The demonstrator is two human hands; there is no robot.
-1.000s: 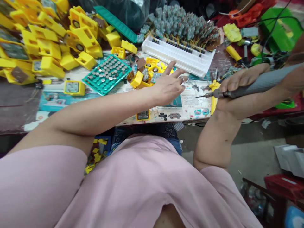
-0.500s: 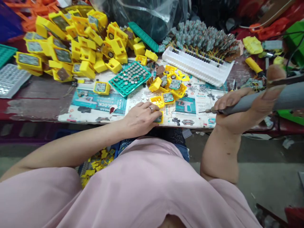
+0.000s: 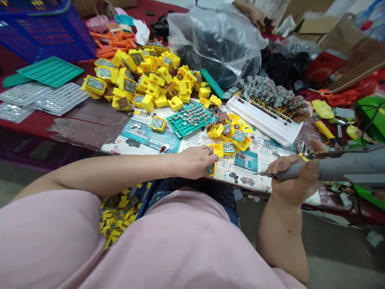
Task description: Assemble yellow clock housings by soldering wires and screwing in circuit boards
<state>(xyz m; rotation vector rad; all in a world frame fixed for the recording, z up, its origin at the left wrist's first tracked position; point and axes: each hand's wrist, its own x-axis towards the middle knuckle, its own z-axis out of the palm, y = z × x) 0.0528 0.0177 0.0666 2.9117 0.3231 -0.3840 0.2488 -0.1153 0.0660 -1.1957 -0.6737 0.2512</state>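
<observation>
My left hand (image 3: 197, 160) is closed on a small yellow plastic case (image 3: 212, 169) at the table's front edge; the fingers hide most of it. Gripped in my right hand (image 3: 296, 172) is a grey electric screwdriver (image 3: 333, 165). Its thin bit points left toward the left hand, apart from the case. Just beyond my left fingers lie an open yellow case half (image 3: 217, 150) and a yellow case with a grey circuit part (image 3: 228, 148). A green tray (image 3: 189, 120) of small round silver pieces sits behind them.
Behind the tray is a heap of yellow cases (image 3: 150, 82). A white rack (image 3: 264, 120) of wired grey parts stands right of it. Further back are a clear plastic bag (image 3: 216, 48), a blue basket (image 3: 51, 32) and another person's hand (image 3: 255, 15). More yellow cases (image 3: 118, 216) lie below the table.
The view has tilted up, bringing in the far side of the table and another person's hand. The screwdriver's bit has come slightly nearer the left hand, which stays on its case.
</observation>
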